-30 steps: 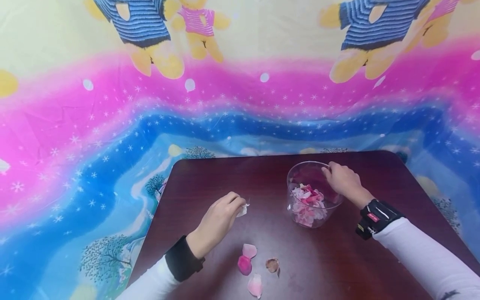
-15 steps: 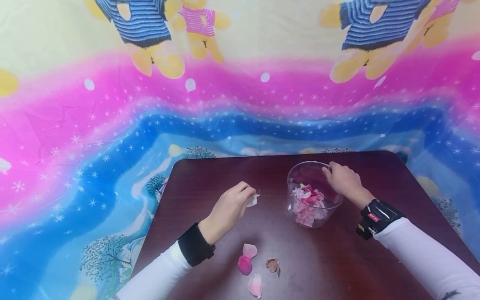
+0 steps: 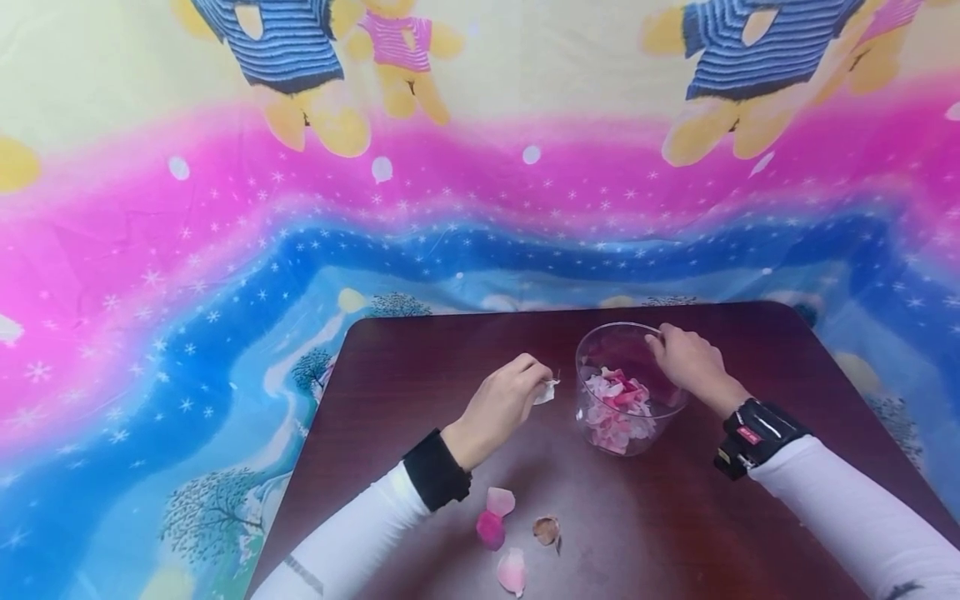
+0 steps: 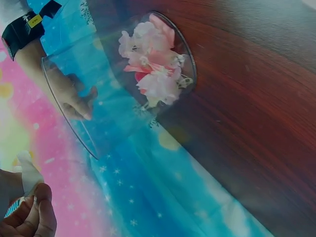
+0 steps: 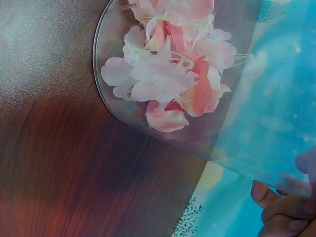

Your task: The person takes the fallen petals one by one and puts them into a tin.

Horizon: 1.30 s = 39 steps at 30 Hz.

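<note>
Near table edge (image 3: 390, 333), loose petals (image 3: 501, 515)

left hand (image 4: 24, 217) cut off by frame edge, right hand (image 5: 284, 210) mostly cropped

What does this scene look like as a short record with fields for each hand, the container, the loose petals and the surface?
left hand: left hand pinches a small pale petal above the table, just left of the container
right hand: right hand grips the container's rim
container: clear round plastic container, upright, holding pink and white petals
loose petals: four loose petals lie on the table near the front edge
surface: dark reddish-brown wooden table
</note>
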{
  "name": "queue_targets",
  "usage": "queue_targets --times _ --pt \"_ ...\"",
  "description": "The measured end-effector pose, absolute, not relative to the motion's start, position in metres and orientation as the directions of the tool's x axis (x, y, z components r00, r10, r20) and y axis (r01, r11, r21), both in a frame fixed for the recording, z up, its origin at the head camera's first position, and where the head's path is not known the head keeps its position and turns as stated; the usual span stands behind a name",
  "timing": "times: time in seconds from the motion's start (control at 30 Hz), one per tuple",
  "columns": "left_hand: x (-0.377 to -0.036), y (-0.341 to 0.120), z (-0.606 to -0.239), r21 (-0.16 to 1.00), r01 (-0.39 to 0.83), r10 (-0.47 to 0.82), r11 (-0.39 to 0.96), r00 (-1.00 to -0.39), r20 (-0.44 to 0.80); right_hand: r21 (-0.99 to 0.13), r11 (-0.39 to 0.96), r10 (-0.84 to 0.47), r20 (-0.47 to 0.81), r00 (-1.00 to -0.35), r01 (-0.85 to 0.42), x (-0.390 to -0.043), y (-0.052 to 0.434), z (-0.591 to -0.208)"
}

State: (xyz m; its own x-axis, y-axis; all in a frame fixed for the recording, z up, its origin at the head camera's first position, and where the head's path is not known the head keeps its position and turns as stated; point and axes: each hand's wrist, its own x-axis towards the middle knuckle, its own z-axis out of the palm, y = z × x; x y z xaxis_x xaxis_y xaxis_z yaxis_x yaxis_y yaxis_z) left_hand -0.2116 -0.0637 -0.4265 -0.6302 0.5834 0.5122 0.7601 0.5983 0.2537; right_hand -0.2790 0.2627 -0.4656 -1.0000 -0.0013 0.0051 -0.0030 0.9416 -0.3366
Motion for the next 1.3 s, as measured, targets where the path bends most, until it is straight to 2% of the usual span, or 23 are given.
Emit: queue_targets --times 0.33,0.73,0.93,1.03,1.1,1.23,1.3 --pt "-0.221 -0.031 -0.416 0.174 0.797 0.637 0.578 -0.575 0.514 -0.34 0.94 -0.002 0.015 -1.0 -0.007 -0.278 0.261 -0.46" --pt "-0.232 0.005 -0.416 0.171 0.775 0.632 0.608 -0.603 0.487 -0.342 0.94 -0.003 0.016 -1.0 -0.009 -0.28 0.262 -0.461" --pt "-0.236 0.027 -0.417 0.105 0.775 0.654 0.623 -0.59 0.474 -0.337 0.941 -0.004 0.018 -1.0 -0.01 -0.278 0.262 -0.462" --pt "-0.239 0.036 -0.417 0.055 0.764 0.687 0.643 -0.608 0.399 -0.334 0.942 -0.009 0.013 -1.0 -0.012 -0.277 0.262 -0.463" --pt "-0.239 0.039 -0.417 0.012 0.753 0.72 0.658 -0.633 0.286 -0.332 0.943 -0.012 0.011 -1.0 -0.015 -0.277 0.262 -0.464" --pt "-0.236 0.039 -0.42 0.009 0.737 0.736 0.676 -0.676 0.006 -0.332 0.943 -0.011 0.01 -1.0 -0.014 -0.278 0.262 -0.465" --pt "-0.234 0.036 -0.422 0.016 0.725 0.724 0.689 -0.686 -0.07 -0.333 0.943 -0.009 0.012 -1.0 -0.013 -0.278 0.262 -0.465"
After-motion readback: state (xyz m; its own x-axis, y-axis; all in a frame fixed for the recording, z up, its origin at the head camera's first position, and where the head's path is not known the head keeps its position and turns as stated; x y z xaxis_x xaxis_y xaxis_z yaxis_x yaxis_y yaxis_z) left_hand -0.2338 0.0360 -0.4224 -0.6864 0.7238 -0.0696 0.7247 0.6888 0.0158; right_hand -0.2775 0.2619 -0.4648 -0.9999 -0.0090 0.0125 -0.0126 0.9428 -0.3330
